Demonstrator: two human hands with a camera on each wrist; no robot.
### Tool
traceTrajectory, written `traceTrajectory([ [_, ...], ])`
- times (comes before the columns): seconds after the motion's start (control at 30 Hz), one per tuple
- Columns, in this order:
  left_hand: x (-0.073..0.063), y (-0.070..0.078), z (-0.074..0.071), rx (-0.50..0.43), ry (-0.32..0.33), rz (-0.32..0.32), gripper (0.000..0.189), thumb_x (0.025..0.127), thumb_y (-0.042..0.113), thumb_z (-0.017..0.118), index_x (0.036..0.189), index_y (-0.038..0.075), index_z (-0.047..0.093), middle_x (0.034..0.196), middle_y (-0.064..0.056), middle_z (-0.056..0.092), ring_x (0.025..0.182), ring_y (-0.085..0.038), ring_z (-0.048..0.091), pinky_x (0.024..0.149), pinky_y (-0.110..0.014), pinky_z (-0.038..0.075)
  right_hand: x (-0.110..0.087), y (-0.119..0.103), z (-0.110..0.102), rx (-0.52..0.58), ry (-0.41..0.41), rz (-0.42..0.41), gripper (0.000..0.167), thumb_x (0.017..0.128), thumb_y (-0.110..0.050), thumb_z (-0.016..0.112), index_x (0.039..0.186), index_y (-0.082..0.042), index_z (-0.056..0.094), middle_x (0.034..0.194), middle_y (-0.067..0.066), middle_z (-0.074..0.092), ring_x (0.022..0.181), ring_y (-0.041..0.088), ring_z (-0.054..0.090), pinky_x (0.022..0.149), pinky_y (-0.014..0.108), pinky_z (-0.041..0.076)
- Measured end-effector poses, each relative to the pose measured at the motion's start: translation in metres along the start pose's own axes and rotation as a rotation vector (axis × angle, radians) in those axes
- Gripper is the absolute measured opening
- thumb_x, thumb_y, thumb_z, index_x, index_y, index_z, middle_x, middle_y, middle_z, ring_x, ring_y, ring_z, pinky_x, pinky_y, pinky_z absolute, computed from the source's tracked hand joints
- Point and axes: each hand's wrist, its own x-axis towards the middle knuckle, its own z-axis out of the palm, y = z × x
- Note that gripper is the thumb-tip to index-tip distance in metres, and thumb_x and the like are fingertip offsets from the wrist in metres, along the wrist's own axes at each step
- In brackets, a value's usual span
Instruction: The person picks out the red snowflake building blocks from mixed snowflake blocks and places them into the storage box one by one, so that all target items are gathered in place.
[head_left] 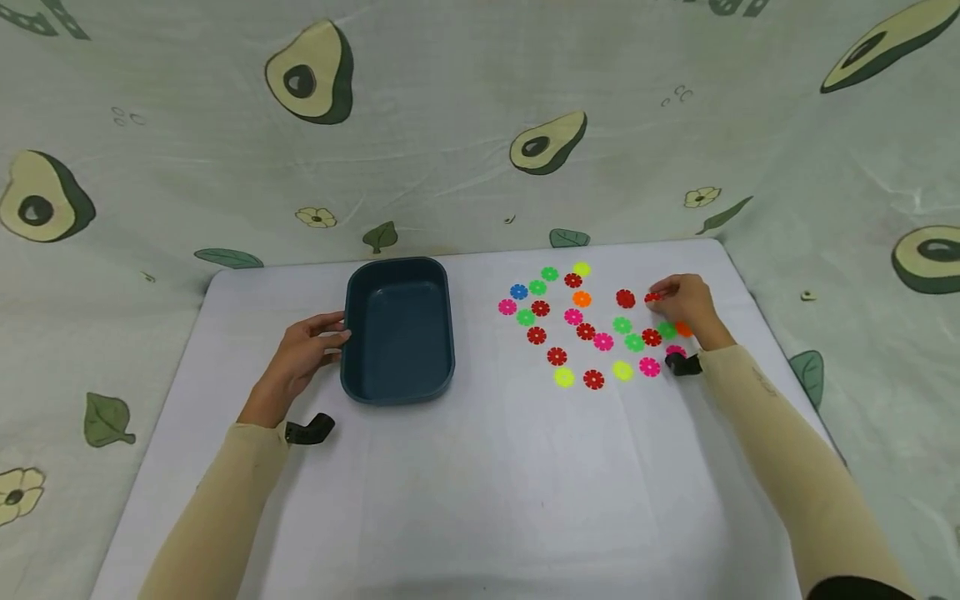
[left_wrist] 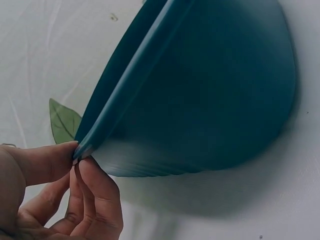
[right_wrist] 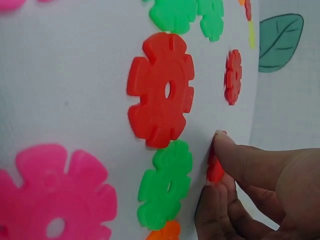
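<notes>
A dark teal plastic basin (head_left: 397,333) stands on the left half of the table. My left hand (head_left: 303,358) pinches its left rim between thumb and fingers, as the left wrist view shows up close (left_wrist: 80,195). On the right, my right hand (head_left: 690,307) pinches a red flower-shaped disc (right_wrist: 216,165) between thumb and fingers; the fingers cover part of it. Near that hand lie another red notched disc (head_left: 626,298), a green disc (head_left: 667,331) and an orange disc (head_left: 684,329). In the right wrist view a pink disc (right_wrist: 60,195) lies closest to the camera.
Several more flower discs in red, green, pink, yellow, orange and blue (head_left: 519,292) lie flat and scattered right of the basin. The white table (head_left: 480,500) meets an avocado-print cloth (head_left: 450,125) at its back edge. A black strap piece (head_left: 309,429) sticks out at the left wrist.
</notes>
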Motion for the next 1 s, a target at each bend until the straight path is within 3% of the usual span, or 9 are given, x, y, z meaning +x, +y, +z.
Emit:
traceTrajectory([
  [0.2, 0.001, -0.002, -0.001, -0.008, -0.006, -0.003, 0.06, 0.109, 0.013, 0.061, 0.163, 0.003, 0.038, 0.131, -0.002, 0.05, 0.098, -0.005, 0.057, 0.083, -0.02, 0.055, 0.004, -0.003, -0.003, 0.006, -0.038, 0.029, 0.036, 0.101, -0.009, 0.071, 0.132, 0.008, 0.063, 0.128, 0.031, 0.061, 0.114, 0.044, 0.055, 0.104, 0.053, 0.053],
  [0.7, 0.001, -0.001, 0.0, -0.009, -0.005, -0.028, 0.061, 0.109, 0.016, 0.06, 0.164, 0.004, 0.036, 0.13, -0.001, 0.05, 0.098, -0.005, 0.056, 0.081, -0.02, 0.054, -0.006, -0.008, -0.003, -0.021, 0.002, 0.049, 0.031, 0.1, -0.008, 0.072, 0.127, 0.006, 0.066, 0.126, 0.03, 0.061, 0.112, 0.043, 0.055, 0.097, 0.05, 0.054],
  [1.0, 0.0, -0.003, 0.0, -0.021, -0.005, -0.018, 0.062, 0.109, 0.016, 0.06, 0.164, 0.004, 0.035, 0.128, 0.0, 0.05, 0.097, -0.005, 0.055, 0.08, -0.02, 0.055, -0.019, -0.009, -0.006, -0.005, 0.003, -0.001, 0.026, 0.101, -0.002, 0.068, 0.125, 0.008, 0.067, 0.123, 0.032, 0.062, 0.106, 0.043, 0.057, 0.094, 0.049, 0.055],
])
